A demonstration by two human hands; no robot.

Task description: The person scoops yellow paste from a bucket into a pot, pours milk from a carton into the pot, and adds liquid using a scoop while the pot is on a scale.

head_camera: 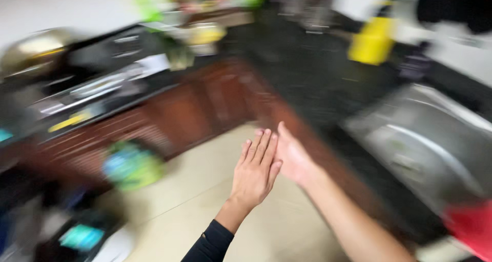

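My left hand (254,172), with a black sleeve at the wrist, is held flat with its fingers straight and close together, back toward the camera. My right hand (294,159), on a bare forearm, lies against it on the right side, palm touching the left hand, thumb up. Neither hand holds anything. Both hover over the beige tiled floor (205,205), just in front of the corner of a brown wooden cabinet (205,105). The whole view is heavily motion-blurred.
A dark countertop (307,72) wraps around the corner, with a steel sink (420,149) at right and a yellow container (371,41) behind it. A metal pot (36,49) stands far left. A green-blue object (130,164) sits low left, something red (471,226) bottom right.
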